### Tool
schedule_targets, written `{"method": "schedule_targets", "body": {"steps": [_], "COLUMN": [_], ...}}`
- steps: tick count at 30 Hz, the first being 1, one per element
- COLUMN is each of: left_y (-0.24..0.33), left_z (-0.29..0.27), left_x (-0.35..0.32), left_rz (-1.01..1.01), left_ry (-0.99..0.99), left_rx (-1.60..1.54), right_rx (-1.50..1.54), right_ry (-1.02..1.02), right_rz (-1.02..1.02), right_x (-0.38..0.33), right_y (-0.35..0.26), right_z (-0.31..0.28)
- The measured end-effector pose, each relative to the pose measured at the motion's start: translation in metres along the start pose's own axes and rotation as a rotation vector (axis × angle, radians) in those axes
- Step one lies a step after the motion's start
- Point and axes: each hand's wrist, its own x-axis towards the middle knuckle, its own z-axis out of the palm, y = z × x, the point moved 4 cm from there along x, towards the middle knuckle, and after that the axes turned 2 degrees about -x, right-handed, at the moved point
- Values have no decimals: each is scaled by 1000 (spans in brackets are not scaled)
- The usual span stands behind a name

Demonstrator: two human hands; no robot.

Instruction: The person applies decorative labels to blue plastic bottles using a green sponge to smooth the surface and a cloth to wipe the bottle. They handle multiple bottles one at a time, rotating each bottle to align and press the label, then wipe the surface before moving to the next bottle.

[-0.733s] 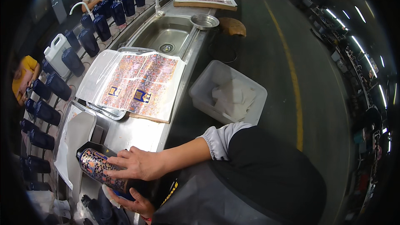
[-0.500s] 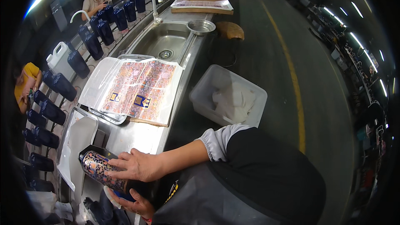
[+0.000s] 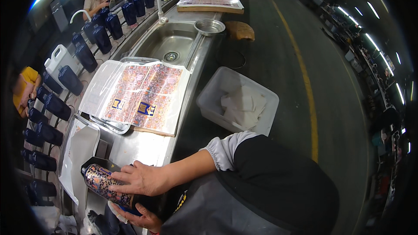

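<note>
A dark blue bottle (image 3: 101, 179) with a colourful floral pattern lies tilted on its side at the lower left, its neck pointing left. Across its upper side my right hand (image 3: 143, 179) lies with fingers stretched out and apart. From the near side my left hand (image 3: 140, 218) cradles the bottle, a white covering on one finger; part of its grip is hidden. Beyond the hands, printed sheets (image 3: 163, 85) with a similar floral pattern lie over a metal tray (image 3: 114, 125). Beside the bottle is a tray (image 3: 82, 137) with white paper.
A metal sink (image 3: 180, 39) with a white faucet (image 3: 161, 6) and a steel bowl (image 3: 210, 26) sits farther along the counter. A white bin (image 3: 266, 124) holding paper scraps stands right. Several plain blue bottles (image 3: 101, 39) line the left, with a white jug (image 3: 61, 63). Two people are across there.
The row of plain blue bottles on the left has shifted toward me. My hands and the patterned bottle stay nearly in place, with only slight movement.
</note>
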Motion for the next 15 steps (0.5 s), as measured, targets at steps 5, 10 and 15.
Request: {"method": "schedule_targets", "body": {"steps": [5,10,15], "left_y": [-5,-11,-7], "left_z": [0,0,1], "left_x": [0,-3,-10], "left_rz": [35,130,188], "left_ry": [-3,20,-47], "left_rx": [-15,51,310], "right_rx": [-31,3,47], "right_ry": [-10,38,12], "right_rz": [-10,-38,-58], "right_x": [1,-6,-20], "right_y": [-2,-2,2], "right_z": [-1,-11,-18]}}
